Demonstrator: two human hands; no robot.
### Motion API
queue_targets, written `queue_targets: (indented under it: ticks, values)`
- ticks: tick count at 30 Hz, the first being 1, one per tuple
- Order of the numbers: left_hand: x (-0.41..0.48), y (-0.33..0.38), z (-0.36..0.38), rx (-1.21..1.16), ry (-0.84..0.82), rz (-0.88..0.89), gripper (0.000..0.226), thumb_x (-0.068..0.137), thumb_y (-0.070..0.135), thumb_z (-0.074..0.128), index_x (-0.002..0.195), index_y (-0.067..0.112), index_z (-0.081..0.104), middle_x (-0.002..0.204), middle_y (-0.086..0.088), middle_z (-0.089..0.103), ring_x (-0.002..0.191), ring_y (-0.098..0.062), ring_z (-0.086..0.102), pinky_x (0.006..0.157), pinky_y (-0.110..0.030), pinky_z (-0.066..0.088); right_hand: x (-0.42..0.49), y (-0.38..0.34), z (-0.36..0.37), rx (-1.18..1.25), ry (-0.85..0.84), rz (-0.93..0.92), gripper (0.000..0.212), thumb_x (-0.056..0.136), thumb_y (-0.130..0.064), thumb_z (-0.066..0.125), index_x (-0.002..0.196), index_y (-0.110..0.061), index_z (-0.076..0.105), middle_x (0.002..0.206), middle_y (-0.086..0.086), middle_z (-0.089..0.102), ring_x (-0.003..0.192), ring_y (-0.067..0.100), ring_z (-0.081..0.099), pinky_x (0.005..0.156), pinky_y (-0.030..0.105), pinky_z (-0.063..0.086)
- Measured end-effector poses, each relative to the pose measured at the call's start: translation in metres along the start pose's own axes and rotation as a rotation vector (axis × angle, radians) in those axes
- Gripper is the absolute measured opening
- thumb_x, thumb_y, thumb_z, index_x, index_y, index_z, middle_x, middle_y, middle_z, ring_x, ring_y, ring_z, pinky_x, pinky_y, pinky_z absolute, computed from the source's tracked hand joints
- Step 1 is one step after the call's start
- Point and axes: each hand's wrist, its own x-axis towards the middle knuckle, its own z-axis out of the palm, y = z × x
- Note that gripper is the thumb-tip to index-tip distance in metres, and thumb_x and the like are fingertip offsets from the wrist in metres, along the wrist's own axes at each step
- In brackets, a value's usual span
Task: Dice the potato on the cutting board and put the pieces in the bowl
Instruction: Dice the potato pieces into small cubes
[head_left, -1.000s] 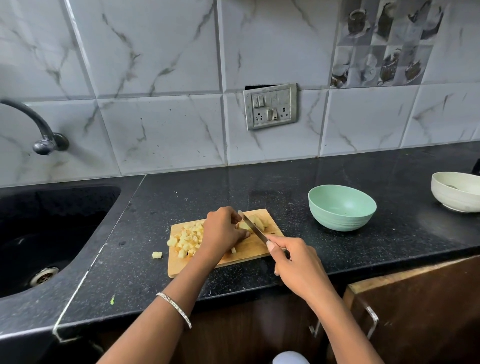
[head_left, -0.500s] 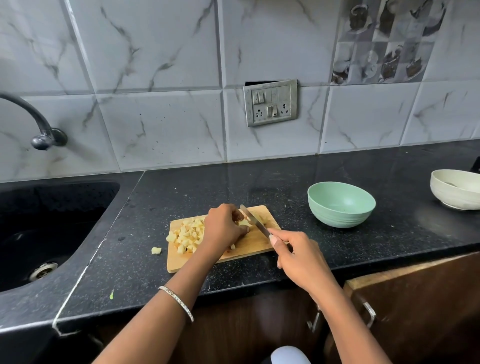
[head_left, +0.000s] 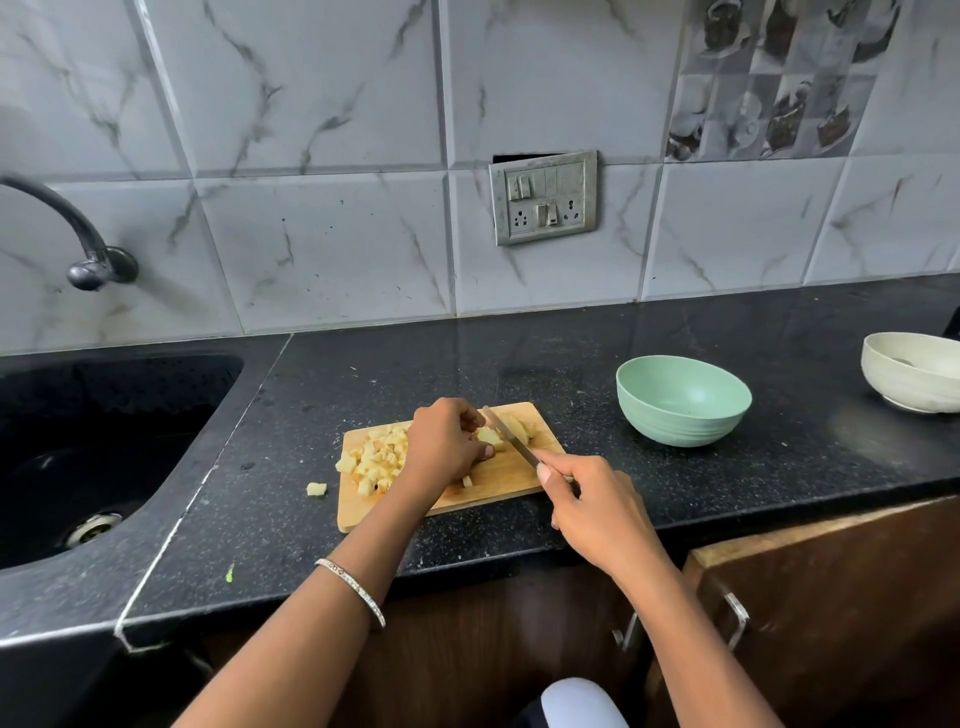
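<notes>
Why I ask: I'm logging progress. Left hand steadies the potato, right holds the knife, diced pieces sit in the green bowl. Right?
Not quite. The head view shows the green bowl empty; the diced pieces sit on the board. The left hand does steady the potato and the right hand holds the knife.

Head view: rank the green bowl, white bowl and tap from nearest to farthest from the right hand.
Measured from the right hand, which grips the knife:
1. Green bowl, just beyond the hand, to its right.
2. White bowl, at the far right of the view.
3. Tap, far left, across the whole scene.
</notes>
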Motion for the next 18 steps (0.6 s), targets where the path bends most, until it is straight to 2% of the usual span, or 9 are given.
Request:
queue_targets:
  ticks: [4,12,14,16,18]
  values:
    - [-0.003,0.002,0.001,0.002,0.024,-0.007,0.044,0.063,0.033,0.091,0.1,0.016,0.072,0.096,0.002,0.073,0.093,-0.016,0.066,0.085,-0.036,0.057,0.002,-0.004,-0.004,0.014,-0.002,-0.023,0.037,0.104,-0.044,0.044,0.138,-0.042,0.057,0.109,0.002,0.074,0.108,0.019,0.065,0.1,0.041,0.048]
    - [-0.006,0.001,0.002,-0.032,0.063,0.002,0.03,0.067,0.026,0.09,0.09,0.018,0.073,0.089,0.004,0.073,0.087,-0.013,0.067,0.083,-0.034,0.057,0.004,-0.006,-0.005,-0.006,-0.077,-0.006,0.036,0.104,-0.043,0.045,0.139,-0.043,0.057,0.112,0.005,0.073,0.107,0.021,0.065,0.097,0.037,0.048]
    - [-0.006,0.001,0.001,-0.03,0.063,0.007,0.029,0.067,0.026,0.09,0.09,0.019,0.073,0.088,0.004,0.073,0.087,-0.013,0.067,0.082,-0.034,0.057,0.004,-0.007,-0.003,-0.018,-0.076,-0.003,0.037,0.104,-0.043,0.045,0.139,-0.044,0.056,0.12,0.002,0.071,0.109,0.022,0.065,0.097,0.038,0.05]
    - [-0.006,0.0,0.002,-0.021,0.064,0.015,0.028,0.067,0.026,0.09,0.089,0.019,0.074,0.088,0.004,0.073,0.086,-0.013,0.067,0.081,-0.033,0.057,0.005,-0.009,-0.002,-0.045,-0.077,0.011,0.037,0.105,-0.042,0.044,0.14,-0.043,0.055,0.133,-0.003,0.065,0.119,0.025,0.061,0.099,0.039,0.048]
    - [-0.005,-0.001,0.001,-0.012,0.063,0.016,0.027,0.067,0.026,0.089,0.088,0.019,0.074,0.087,0.004,0.073,0.085,-0.013,0.068,0.081,-0.032,0.057,0.005,-0.013,0.0,-0.072,-0.077,0.024,0.036,0.105,-0.04,0.045,0.139,-0.04,0.057,0.139,-0.002,0.061,0.126,0.029,0.056,0.1,0.041,0.047]
